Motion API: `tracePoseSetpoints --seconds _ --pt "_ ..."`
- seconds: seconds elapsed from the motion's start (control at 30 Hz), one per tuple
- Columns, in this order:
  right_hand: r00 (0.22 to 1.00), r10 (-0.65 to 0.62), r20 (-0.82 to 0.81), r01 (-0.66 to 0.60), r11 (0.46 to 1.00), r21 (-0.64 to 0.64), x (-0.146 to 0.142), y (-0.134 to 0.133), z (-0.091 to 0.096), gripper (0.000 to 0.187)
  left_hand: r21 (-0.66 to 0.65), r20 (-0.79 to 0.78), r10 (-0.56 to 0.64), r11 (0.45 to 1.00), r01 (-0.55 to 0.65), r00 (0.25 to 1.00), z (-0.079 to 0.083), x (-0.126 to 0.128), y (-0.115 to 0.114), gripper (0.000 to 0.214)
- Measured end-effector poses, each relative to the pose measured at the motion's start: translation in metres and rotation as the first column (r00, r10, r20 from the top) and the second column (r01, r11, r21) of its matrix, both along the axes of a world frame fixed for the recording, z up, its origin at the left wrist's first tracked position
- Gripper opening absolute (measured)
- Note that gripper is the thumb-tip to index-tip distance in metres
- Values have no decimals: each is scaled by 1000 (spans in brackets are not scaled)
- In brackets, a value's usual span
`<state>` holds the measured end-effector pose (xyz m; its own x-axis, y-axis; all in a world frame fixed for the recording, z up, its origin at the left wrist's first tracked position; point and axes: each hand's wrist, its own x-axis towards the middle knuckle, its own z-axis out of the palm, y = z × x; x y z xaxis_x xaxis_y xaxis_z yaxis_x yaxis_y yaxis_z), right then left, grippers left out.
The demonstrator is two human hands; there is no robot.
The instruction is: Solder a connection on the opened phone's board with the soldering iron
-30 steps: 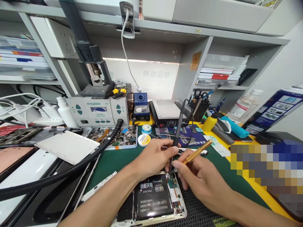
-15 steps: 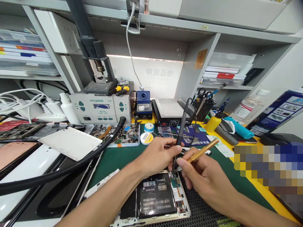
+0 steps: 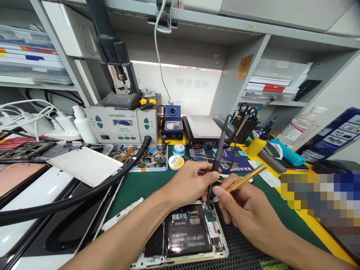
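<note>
- Our left hand point(image 3: 188, 185) has its fingers closed around a dark soldering iron point(image 3: 218, 157), pen-fashion — the handle slants up and away from the fingers, the tip points down just below them.
- Our right hand point(image 3: 247, 213) pinches a brass-coloured tool point(image 3: 244, 179) between thumb and forefinger; its long axis runs up and to the right, its working end sits right beside the iron's tip.
- Both tips meet over the small circuit board point(image 3: 209, 215) at the top corner of the opened phone point(image 3: 185, 234), which lies directly beneath the fingers on the green surface point(image 3: 140, 187).
- The left hand is slightly nearer that corner.
- Whether either tip touches the board is hidden by our fingers — too small to make out.
</note>
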<state>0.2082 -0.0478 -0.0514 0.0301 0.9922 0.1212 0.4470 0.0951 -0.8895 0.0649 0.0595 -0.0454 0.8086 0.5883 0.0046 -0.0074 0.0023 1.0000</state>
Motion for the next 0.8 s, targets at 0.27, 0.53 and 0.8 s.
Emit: tracePoseSetpoints --seconds 0.27,0.53,0.8 --pt "1000 7 19 -7 1000 -15 2 -1 -1 28 -3 5 -6 1000 6 1000 1 0 0 21" --pt "994 35 101 -35 999 -2 1 1 2 31 -18 18 -10 1000 10 1000 4 1 -2 23" --pt "994 16 112 -15 1000 -8 -1 2 2 31 -36 26 -27 999 28 999 3 2 -2 24"
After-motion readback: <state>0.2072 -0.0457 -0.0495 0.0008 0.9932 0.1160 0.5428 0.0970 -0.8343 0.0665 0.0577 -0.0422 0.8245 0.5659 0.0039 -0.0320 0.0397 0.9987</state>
